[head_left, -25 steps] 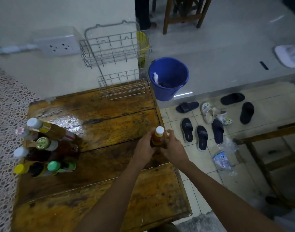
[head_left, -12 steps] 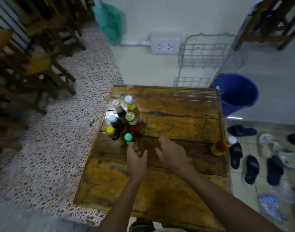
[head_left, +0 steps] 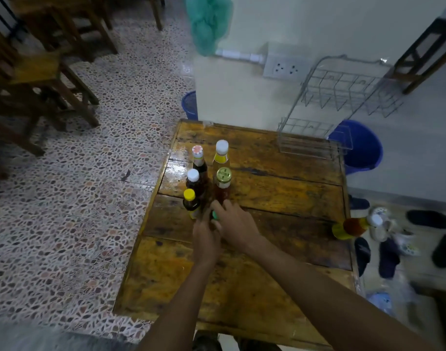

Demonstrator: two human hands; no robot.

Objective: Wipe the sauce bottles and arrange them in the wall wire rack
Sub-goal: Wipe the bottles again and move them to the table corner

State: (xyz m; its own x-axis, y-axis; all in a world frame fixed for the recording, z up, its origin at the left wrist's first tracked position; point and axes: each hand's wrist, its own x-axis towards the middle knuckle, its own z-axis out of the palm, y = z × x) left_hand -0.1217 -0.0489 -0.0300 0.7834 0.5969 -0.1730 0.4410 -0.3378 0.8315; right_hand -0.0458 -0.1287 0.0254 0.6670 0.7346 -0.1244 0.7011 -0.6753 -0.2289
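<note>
On the wooden desk (head_left: pixel 280 188) most bottles wait in a bunch (head_left: pixel 206 176). One orange bottle (head_left: pixel 353 227) stands alone at the right edge. Up on the wall, the wire rack (head_left: pixel 343 97) holds no bottles, so most work looks undone. Left hand (head_left: pixel 205 238) and right hand (head_left: pixel 235 225) both wrap a green-capped bottle (head_left: pixel 214 215).

A single wide-angle view from a camera worn on the person's head, looking forward and steeply down. The wooden table (head_left: pixel 254 272) fills the centre and lower part of the frame, seen from close above. Both forearms enter from the bottom edge. The wall wire rack (head_left: pixel 343 97) sits farther off at upper right, the tiled floor (head_left: pixel 77 186) spreads across the left, and edges curve outward.
</note>
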